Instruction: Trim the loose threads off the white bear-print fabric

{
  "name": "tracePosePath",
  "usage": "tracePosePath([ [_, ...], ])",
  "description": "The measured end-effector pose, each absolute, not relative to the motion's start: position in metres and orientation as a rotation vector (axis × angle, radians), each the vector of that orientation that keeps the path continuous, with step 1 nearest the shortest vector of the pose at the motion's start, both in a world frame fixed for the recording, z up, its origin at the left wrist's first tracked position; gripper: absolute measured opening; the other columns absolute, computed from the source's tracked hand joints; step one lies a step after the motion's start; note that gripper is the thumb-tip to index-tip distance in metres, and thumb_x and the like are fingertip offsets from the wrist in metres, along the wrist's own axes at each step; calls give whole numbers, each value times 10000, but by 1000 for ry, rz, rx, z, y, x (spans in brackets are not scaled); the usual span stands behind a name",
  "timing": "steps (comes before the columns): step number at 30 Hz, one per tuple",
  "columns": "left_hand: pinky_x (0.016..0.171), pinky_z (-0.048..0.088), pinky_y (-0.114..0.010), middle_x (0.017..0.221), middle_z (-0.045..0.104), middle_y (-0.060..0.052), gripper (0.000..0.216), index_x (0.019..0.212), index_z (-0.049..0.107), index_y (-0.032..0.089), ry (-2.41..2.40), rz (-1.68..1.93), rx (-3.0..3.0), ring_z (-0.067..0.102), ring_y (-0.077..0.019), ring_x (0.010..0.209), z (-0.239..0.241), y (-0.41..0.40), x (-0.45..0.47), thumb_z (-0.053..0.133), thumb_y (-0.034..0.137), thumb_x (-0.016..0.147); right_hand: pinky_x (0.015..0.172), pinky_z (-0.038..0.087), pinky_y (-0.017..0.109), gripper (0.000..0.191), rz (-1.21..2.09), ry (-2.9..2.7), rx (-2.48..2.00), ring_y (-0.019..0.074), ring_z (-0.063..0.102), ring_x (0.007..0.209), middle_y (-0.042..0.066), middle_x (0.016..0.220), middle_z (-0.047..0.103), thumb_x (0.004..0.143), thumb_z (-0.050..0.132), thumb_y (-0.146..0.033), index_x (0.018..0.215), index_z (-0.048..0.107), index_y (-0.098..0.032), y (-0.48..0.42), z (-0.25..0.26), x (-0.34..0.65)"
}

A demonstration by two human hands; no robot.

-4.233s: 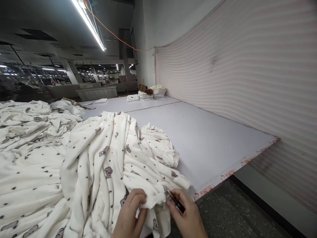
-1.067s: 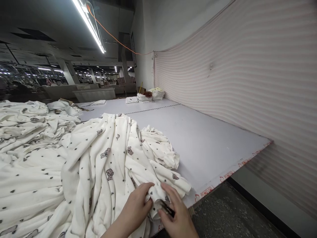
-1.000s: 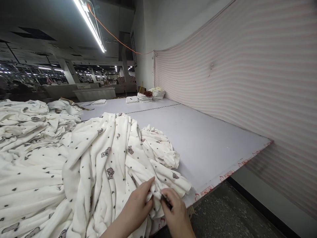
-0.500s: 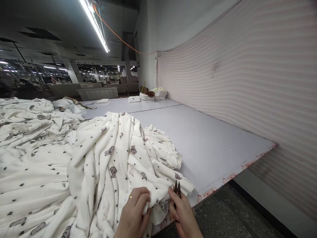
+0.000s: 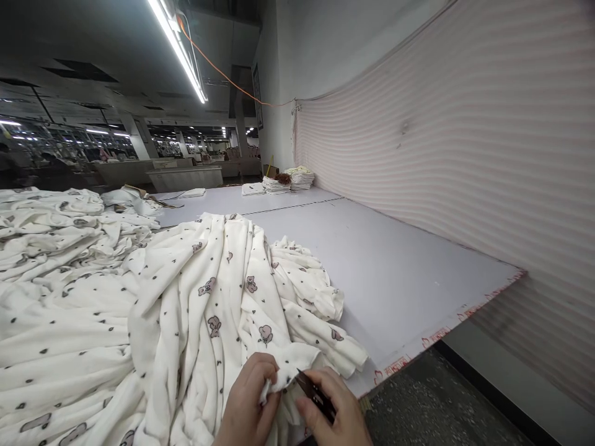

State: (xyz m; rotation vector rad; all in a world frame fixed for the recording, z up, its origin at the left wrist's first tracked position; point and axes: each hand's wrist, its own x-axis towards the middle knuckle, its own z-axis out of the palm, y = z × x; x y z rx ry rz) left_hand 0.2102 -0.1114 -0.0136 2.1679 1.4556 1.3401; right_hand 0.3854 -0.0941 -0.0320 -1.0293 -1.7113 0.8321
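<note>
A white fleece cloth (image 5: 199, 310) printed with small bears and hearts lies heaped over the near left of the table. My left hand (image 5: 246, 406) is closed, pinching a fold of this cloth at its near edge. My right hand (image 5: 334, 412) is closed round small black thread snips (image 5: 316, 393), whose blades point left and touch the pinched fold. Both hands sit at the bottom of the view, by the table's front edge.
The pale grey table (image 5: 385, 272) stretches back along a striped fabric wall (image 5: 465, 155) on the right. Stacks of folded cloth (image 5: 290, 179) stand at the far end. More of the printed cloth (image 5: 51, 229) is piled at the left. Dark floor (image 5: 446, 409) lies below the table's edge.
My right hand turned the snips from upright to pointing left at the fold. My left hand stayed on the cloth and shifted its pinch slightly.
</note>
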Motion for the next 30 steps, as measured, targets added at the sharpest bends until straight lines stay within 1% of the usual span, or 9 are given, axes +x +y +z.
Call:
tracePosePath([
  [3, 663, 470, -245, 836, 529, -25, 201, 825, 386, 231, 1444, 1359, 2238, 544, -163, 761, -14, -113, 212, 414, 32, 808, 702, 506, 245, 227, 717, -1794, -1107, 212, 679, 797, 47, 901, 712, 825, 580, -349, 1003, 694, -265, -95, -30, 388],
  [6, 652, 466, -241, 823, 530, -24, 206, 817, 389, 231, 1454, 1388, 2244, 545, -164, 749, -13, -114, 214, 415, 27, 804, 649, 501, 247, 211, 653, -1851, -1201, 223, 690, 750, 42, 844, 721, 856, 547, -370, 949, 708, -272, -97, -28, 388],
  [9, 641, 465, -238, 820, 535, -25, 204, 808, 393, 231, 1462, 1409, 2239, 547, -164, 740, -13, -115, 214, 420, 29, 798, 618, 491, 237, 216, 679, -1833, -1236, 223, 693, 758, 40, 836, 725, 858, 545, -382, 930, 713, -269, -97, -26, 389],
  [12, 653, 472, -241, 841, 543, -32, 217, 817, 399, 230, 1460, 1387, 2275, 554, -168, 759, -13, -116, 212, 425, 17, 787, 649, 491, 239, 211, 738, -1847, -1186, 220, 692, 772, 35, 847, 726, 825, 582, -369, 953, 715, -268, -96, -25, 389],
  [14, 653, 473, -242, 851, 541, -37, 225, 826, 398, 230, 1463, 1369, 2302, 553, -167, 759, -13, -116, 212, 426, 10, 783, 651, 488, 243, 199, 752, -1847, -1184, 221, 690, 764, 35, 830, 727, 835, 568, -358, 922, 723, -269, -95, -24, 390],
  [17, 656, 474, -246, 855, 539, -40, 228, 830, 395, 229, 1467, 1350, 2314, 551, -165, 758, -13, -116, 212, 426, 8, 781, 643, 483, 241, 183, 755, -1828, -1176, 220, 690, 750, 32, 810, 729, 827, 584, -366, 883, 731, -271, -93, -22, 392],
  [25, 646, 468, -249, 813, 542, -28, 191, 794, 402, 229, 1445, 1421, 2195, 548, -165, 743, -10, -115, 215, 428, 40, 796, 623, 469, 228, 163, 720, -1867, -1153, 202, 689, 730, 9, 804, 729, 793, 622, -345, 904, 729, -292, -93, -16, 395],
  [28, 647, 466, -250, 820, 543, -28, 194, 795, 398, 232, 1425, 1425, 2192, 546, -167, 747, -9, -114, 215, 428, 41, 790, 600, 447, 234, 156, 736, -1911, -1167, 209, 678, 717, 14, 758, 710, 816, 592, -351, 864, 723, -281, -91, -12, 393],
  [30, 649, 461, -246, 823, 541, -22, 196, 794, 395, 234, 1421, 1442, 2179, 542, -164, 748, -9, -114, 214, 429, 41, 788, 614, 441, 234, 163, 760, -1911, -1185, 208, 677, 726, 16, 757, 710, 836, 575, -338, 853, 724, -274, -90, -11, 393],
])
